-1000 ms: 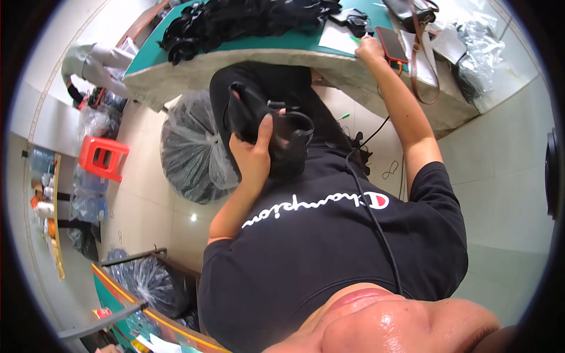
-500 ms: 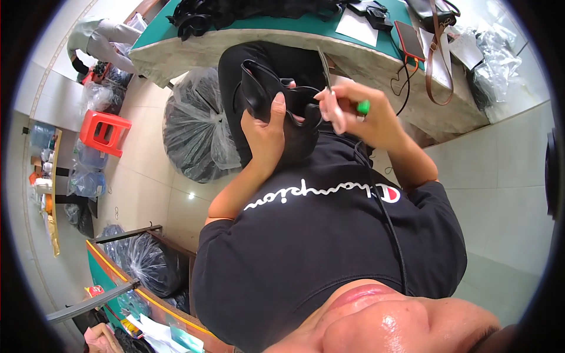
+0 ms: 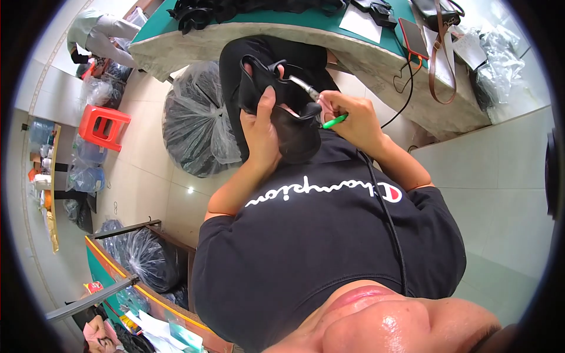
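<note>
Lap (image 3: pixel 303 50): found black looped piece (image 3: pixel 299 138) above it, gripped in curled left hand (image 3: pixel 261 132) with thumb laid across, apparently for steadiness with openings exposed. Found right hand (image 3: pixel 358 117) closed on silver metal tool (image 3: pixel 303 87) aimed at piece, with green stick (image 3: pixel 335 122) tucked alongside, probably to spare laying either down. Could not confirm contact between tool and piece.

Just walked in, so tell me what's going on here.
A person holds a black, looped item in the left hand, over their lap. The right hand grips a slim metal tool, along with something green. The tool's tip is close to the item; contact is unclear. More black items lie heaped on the green-topped table.
</note>
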{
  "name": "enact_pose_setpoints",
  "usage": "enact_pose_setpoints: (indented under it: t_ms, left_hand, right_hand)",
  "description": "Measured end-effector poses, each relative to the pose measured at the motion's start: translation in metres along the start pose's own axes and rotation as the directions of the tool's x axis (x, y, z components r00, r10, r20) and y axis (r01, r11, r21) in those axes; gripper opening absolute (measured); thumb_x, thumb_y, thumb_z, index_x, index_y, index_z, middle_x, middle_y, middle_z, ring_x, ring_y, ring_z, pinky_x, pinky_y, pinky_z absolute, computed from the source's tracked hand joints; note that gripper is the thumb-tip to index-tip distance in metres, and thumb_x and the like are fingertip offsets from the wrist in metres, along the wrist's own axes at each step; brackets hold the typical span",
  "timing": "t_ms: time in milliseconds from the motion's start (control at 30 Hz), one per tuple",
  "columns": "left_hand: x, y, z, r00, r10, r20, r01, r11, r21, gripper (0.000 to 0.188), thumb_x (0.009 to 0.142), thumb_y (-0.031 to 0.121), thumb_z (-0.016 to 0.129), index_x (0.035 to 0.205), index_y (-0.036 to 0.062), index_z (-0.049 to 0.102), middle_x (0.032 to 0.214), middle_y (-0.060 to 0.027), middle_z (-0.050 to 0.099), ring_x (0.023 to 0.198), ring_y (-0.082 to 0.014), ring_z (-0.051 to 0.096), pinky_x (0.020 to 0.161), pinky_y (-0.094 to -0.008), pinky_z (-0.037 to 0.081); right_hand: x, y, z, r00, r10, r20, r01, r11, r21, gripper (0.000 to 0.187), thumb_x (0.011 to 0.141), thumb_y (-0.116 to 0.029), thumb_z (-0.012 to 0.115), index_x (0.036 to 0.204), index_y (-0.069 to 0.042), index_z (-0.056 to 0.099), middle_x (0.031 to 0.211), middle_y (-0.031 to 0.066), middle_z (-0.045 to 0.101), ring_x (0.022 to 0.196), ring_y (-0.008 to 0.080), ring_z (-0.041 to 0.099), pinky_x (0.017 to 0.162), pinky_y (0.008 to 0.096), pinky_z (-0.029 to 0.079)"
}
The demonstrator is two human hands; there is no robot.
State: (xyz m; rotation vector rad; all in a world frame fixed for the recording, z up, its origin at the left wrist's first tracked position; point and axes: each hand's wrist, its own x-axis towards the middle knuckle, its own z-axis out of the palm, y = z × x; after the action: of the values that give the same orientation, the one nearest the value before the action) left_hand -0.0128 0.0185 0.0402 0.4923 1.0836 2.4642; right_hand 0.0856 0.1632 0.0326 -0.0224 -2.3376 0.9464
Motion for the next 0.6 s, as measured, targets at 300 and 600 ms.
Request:
enact_pose_setpoints:
  t_ms: [300, 600]
  left_hand:
    - [-0.0020, -0.0040, 0.0005, 0.999, -0.041, -0.029, 0.041, 0.999, -0.004, 0.053, 0.093, 0.012, 0.048, 0.143, 0.0101, 0.031, 0.130, -0.0108, 0.053, 0.060, -0.0066, 0.046, 0.061, -0.0188, 0.044]
    - [-0.0020, -0.0044, -0.0009, 0.998, -0.044, -0.053, 0.047, 0.997, 0.057, 0.052, 0.093, 0.010, 0.048, 0.142, 0.0098, 0.033, 0.128, -0.0097, 0.055, 0.063, -0.0058, 0.049, 0.057, -0.0185, 0.044]
  right_hand:
    - [0.0003, -0.0039, 0.0064, 0.997, -0.062, -0.041, 0.059, 0.996, -0.061, 0.028, 0.069, 0.002, 0.069, 0.096, -0.002, 0.065, 0.067, 0.0074, 0.059, 0.054, 0.0148, 0.057, 0.054, 0.0248, 0.047]
    - [0.0017, -0.0052, 0.0059, 0.998, -0.052, -0.038, 0.050, 0.997, -0.052, 0.031, 0.066, 0.005, 0.066, 0.097, -0.002, 0.064, 0.066, 0.0075, 0.058, 0.053, 0.0146, 0.055, 0.055, 0.0262, 0.047]
